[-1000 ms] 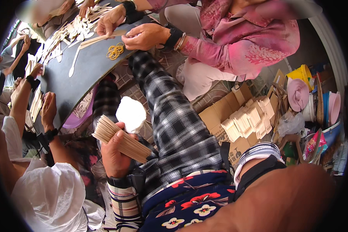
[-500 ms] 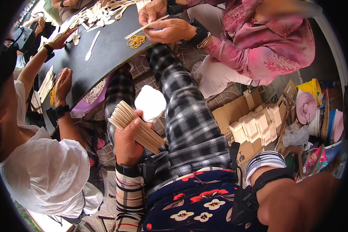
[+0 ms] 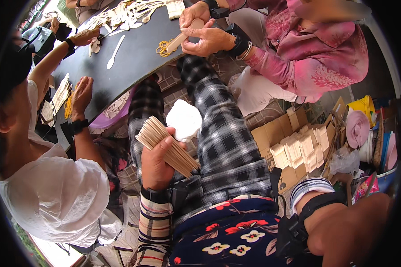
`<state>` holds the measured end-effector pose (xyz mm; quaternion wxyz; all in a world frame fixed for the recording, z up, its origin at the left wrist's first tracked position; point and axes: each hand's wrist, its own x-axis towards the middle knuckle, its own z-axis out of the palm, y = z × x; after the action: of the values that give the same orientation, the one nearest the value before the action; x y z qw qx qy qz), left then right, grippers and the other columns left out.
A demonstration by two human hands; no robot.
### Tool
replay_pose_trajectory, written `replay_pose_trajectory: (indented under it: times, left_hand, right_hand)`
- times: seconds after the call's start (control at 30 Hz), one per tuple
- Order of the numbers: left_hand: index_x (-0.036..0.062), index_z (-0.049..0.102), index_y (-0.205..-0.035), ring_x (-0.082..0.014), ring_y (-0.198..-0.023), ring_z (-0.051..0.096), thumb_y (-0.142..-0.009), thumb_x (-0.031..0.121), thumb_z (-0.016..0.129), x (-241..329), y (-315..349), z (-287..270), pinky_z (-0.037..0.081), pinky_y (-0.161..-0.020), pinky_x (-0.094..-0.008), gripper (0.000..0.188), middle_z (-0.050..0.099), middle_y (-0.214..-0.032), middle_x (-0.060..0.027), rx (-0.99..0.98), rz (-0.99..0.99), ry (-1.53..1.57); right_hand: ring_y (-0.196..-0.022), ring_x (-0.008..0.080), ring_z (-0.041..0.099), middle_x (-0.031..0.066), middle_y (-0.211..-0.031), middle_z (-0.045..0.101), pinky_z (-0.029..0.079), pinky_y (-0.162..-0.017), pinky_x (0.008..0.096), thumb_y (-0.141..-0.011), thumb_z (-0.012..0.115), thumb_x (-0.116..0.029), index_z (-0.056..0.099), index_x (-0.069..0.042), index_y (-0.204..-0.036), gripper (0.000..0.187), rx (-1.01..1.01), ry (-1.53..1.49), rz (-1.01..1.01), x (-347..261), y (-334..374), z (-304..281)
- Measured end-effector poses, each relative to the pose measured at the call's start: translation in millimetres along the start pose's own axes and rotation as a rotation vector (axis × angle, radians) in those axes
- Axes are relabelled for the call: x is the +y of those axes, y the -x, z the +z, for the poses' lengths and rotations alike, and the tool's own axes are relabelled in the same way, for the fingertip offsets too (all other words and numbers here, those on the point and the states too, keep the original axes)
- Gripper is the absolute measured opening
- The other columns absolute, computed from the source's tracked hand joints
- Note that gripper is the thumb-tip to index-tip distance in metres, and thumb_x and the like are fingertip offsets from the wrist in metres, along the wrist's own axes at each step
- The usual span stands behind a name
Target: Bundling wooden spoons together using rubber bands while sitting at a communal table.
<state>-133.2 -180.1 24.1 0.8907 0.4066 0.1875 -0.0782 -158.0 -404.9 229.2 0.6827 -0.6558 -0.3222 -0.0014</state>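
My left hand is closed around a thick bundle of thin, pale wooden sticks, which lies slantwise above my lap. Just beyond its fingertips is a white, rounded, cloth-like thing; whether my fingers touch it I cannot tell. My right hand is raised close to the camera at the lower right, blurred and partly cut off by the dark rim. Its fingers cannot be made out. A black strap and a striped cuff sit around its wrist.
A dark table ahead carries wooden spoons and yellow rubber bands. At the far right a co-worker's hands hold a wooden spoon. Another person sits at left. Stacked wooden pieces lie on cardboard, beside buckets.
The whole view has shifted slightly, so things appear further right. My left hand keeps hold of the stick bundle. The co-worker's hands now show a wooden spoon's broad face.
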Motion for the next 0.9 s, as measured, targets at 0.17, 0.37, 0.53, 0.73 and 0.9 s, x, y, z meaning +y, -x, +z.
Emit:
replay_pose_trajectory:
  times: [0.17, 0.37, 0.53, 0.73, 0.9]
  left_hand:
    - [-0.0013, 0.055, -0.107, -0.0231, -0.076, 0.064, -0.083, 0.008, 0.064, 4.0, -1.9, -0.4, 0.054, -0.070, -0.0378, 0.028, 0.061, -0.089, -0.0106, -0.012, 0.011, -0.002]
    - [-0.0010, 0.055, -0.106, -0.0242, -0.075, 0.063, -0.082, 0.011, 0.066, 2.5, -5.2, -6.8, 0.053, -0.071, -0.0395, 0.029, 0.060, -0.088, -0.0102, 0.025, 0.043, -0.028]
    - [-0.0010, 0.054, -0.106, -0.0233, -0.075, 0.064, -0.081, 0.007, 0.066, -0.2, -1.8, -3.8, 0.054, -0.070, -0.0383, 0.029, 0.060, -0.092, -0.0094, 0.018, -0.010, 0.002]
    - [-0.0013, 0.054, -0.106, -0.0238, -0.075, 0.064, -0.082, 0.009, 0.065, 1.6, 1.7, 1.7, 0.054, -0.071, -0.0382, 0.028, 0.061, -0.083, -0.0119, 0.006, 0.015, -0.012]
    - [-0.0010, 0.054, -0.106, -0.0239, -0.074, 0.063, -0.082, 0.009, 0.066, 2.2, 3.2, 9.1, 0.053, -0.071, -0.0388, 0.028, 0.060, -0.086, -0.0113, 0.002, 0.032, -0.017]
  right_hand:
    - [-0.075, 0.0357, 0.067, 0.0148, -0.079, 0.067, 0.054, -0.069, 0.0390, -0.084, 0.063, -0.011, 0.062, -0.002, -0.081, 0.010, 0.003, 0.029, 0.015, -7.0, 6.4, -4.6]
    - [-0.076, 0.0364, 0.068, 0.0151, -0.079, 0.068, 0.055, -0.070, 0.0397, -0.084, 0.063, -0.011, 0.063, -0.002, -0.080, 0.010, -0.017, 0.026, 0.010, -9.7, 4.3, -3.0]
    - [-0.076, 0.0360, 0.068, 0.0186, -0.077, 0.066, 0.055, -0.064, 0.0409, -0.084, 0.063, -0.009, 0.060, 0.001, -0.076, 0.013, 0.035, -0.092, -0.298, 1.1, 4.6, 20.3]
    - [-0.075, 0.0368, 0.067, 0.0239, -0.074, 0.063, 0.055, -0.057, 0.0424, -0.081, 0.061, -0.002, 0.056, 0.007, -0.073, 0.013, -0.362, -0.530, -0.416, 22.9, -13.2, 2.4]
    - [-0.076, 0.0398, 0.065, 0.0269, -0.080, 0.061, 0.055, -0.061, 0.0435, -0.083, 0.059, 0.000, 0.056, 0.008, -0.074, 0.012, -0.018, -0.404, -0.569, 25.6, 0.7, 30.1]
